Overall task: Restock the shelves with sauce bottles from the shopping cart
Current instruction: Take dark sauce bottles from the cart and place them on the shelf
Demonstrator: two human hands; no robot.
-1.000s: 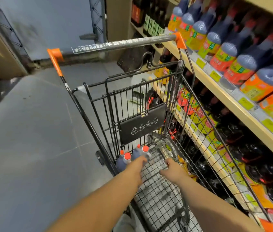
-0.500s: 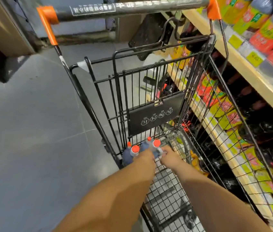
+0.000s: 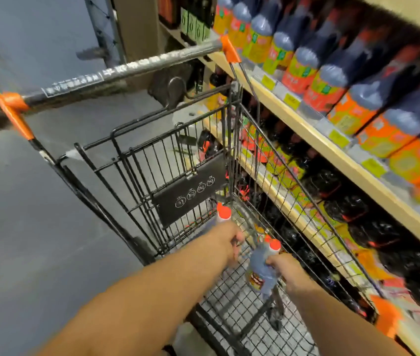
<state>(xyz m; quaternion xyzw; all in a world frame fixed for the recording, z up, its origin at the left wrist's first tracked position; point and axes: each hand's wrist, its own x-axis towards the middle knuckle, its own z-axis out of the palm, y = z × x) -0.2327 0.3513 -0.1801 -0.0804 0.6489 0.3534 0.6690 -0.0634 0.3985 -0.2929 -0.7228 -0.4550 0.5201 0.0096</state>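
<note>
Sauce bottles (image 3: 261, 271) with orange caps are gripped in the right hand (image 3: 282, 269) above the shopping cart (image 3: 232, 317) floor; the left hand (image 3: 225, 241) seems closed around another bottle (image 3: 221, 217), though blurred, beside stocked shelves (image 3: 306, 127).

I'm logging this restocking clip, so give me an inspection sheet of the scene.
Surface: wire floor of the cart, mostly bare.
Job's things: bottles with orange caps lifted by the right hand; another capped bottle at the left hand; shelves stocked with sauce bottles.
Clutter: nothing seen.
Grippers: left hand closed around its bottle, grip partly hidden; right hand gripping bottles.
Cables: nothing seen.
Surroundings: grey tiled floor, cart handle with orange ends, yellow price tags on the shelf edge.
</note>
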